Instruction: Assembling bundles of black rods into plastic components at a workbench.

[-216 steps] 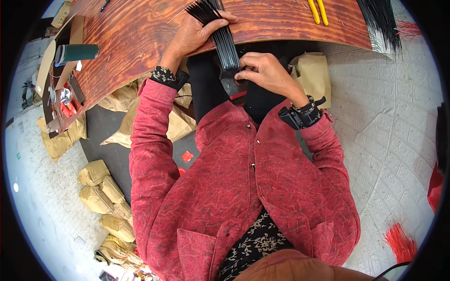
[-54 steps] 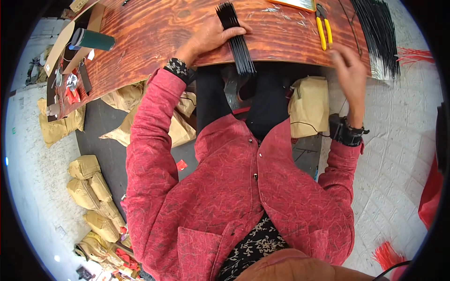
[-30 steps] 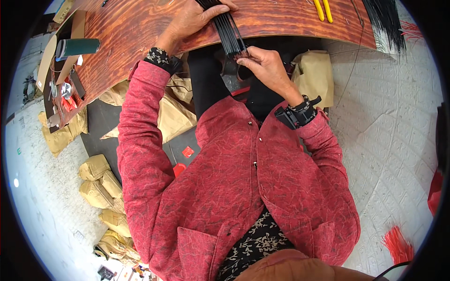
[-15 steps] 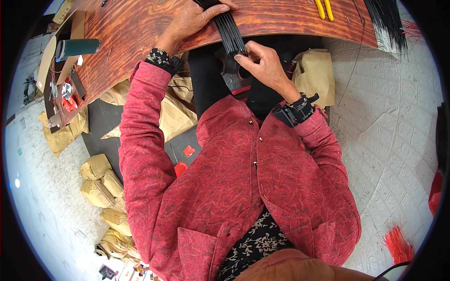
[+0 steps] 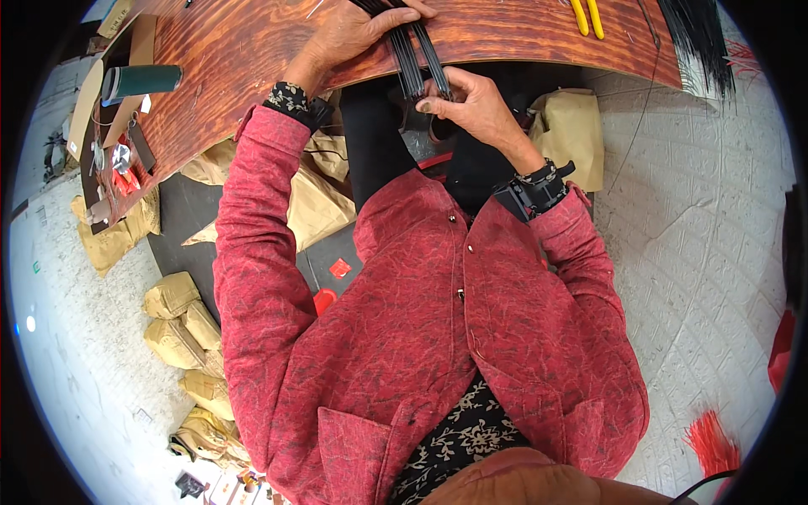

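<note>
A flat bundle of long black strips [image 5: 406,63], perhaps wires or cable ties, hangs over the near edge of the wooden table [image 5: 522,29]. My left hand [image 5: 353,35] is closed on it at the table top, thumb lying across the strips. Lower down, past the table edge, my right hand [image 5: 475,105] pinches the free ends between thumb and fingers. A narrow gap parts the strips into two groups towards these ends. The bundle's far end runs out of the picture at the top.
Yellow-handled pliers [image 5: 587,17] lie on the table to the right, near a hanging bunch of black strands [image 5: 694,38]. A dark green cup [image 5: 147,82] lies at the left. Brown paper packages [image 5: 172,295] cover the floor. Red strands [image 5: 714,442] sit lower right.
The strips lay close together before; a gap now splits them in two near the lower ends. My right hand has shifted slightly upward; my left hand keeps its place.
</note>
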`<state>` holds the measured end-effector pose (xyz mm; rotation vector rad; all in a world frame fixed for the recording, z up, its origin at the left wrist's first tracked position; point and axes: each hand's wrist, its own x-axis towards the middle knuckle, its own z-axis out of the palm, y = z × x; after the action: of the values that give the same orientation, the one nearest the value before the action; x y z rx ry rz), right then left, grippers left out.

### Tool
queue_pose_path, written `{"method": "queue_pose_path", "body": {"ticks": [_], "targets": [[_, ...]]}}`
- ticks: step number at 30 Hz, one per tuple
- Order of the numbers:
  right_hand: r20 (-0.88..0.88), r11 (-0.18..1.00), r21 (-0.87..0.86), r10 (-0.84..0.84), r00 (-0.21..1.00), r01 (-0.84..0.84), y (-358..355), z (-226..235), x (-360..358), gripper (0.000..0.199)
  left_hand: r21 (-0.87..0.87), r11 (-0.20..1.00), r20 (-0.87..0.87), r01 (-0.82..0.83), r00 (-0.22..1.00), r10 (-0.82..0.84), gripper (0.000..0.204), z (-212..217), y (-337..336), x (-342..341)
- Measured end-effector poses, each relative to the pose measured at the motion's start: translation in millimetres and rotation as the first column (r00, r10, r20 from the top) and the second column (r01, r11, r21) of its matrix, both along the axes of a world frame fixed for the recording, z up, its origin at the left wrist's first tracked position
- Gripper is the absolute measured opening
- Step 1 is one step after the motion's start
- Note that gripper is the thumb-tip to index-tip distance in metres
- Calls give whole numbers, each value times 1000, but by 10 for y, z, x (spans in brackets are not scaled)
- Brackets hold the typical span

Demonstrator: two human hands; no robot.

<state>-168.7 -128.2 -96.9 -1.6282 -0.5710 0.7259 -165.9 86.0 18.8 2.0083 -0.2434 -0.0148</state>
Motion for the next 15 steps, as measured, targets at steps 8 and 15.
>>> {"method": "queue_pose_path", "body": {"ticks": [8,15], "targets": [[-6,997,76,8,1000,-8,4,11,-29,21,0,999,11,38,999,-38,18,-18,24,11],[-37,997,74,22,999,-20,-37,41,16,18,16,999,10,52,999,-52,18,-100,69,68]]}}
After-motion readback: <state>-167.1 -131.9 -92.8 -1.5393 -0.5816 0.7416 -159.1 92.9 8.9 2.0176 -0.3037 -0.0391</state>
